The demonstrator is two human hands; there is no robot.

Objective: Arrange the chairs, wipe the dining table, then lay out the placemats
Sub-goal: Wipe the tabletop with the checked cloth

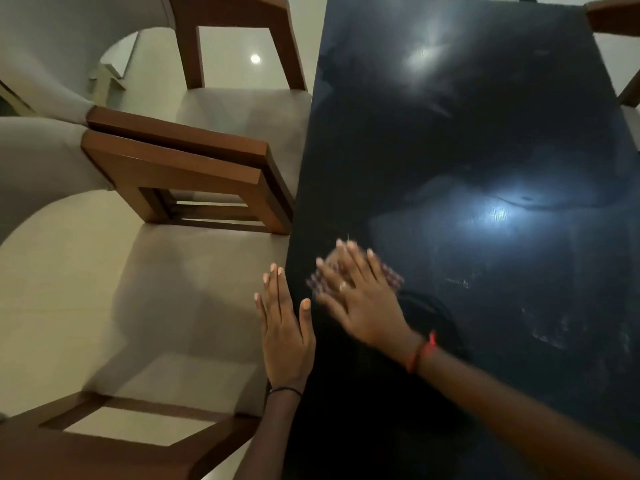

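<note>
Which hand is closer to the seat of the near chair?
Left. The left hand lies flat at the table edge, right beside the seat. The right hand is farther in, on the cloth.

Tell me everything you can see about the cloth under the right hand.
The cloth is small, looks dark-patterned with a reddish tint, and is motion-blurred, so its weave is unclear. It lies flat on the dark glossy table near the left edge, pressed under the spread fingers of the right hand. Only its edges show around the fingers.
</note>
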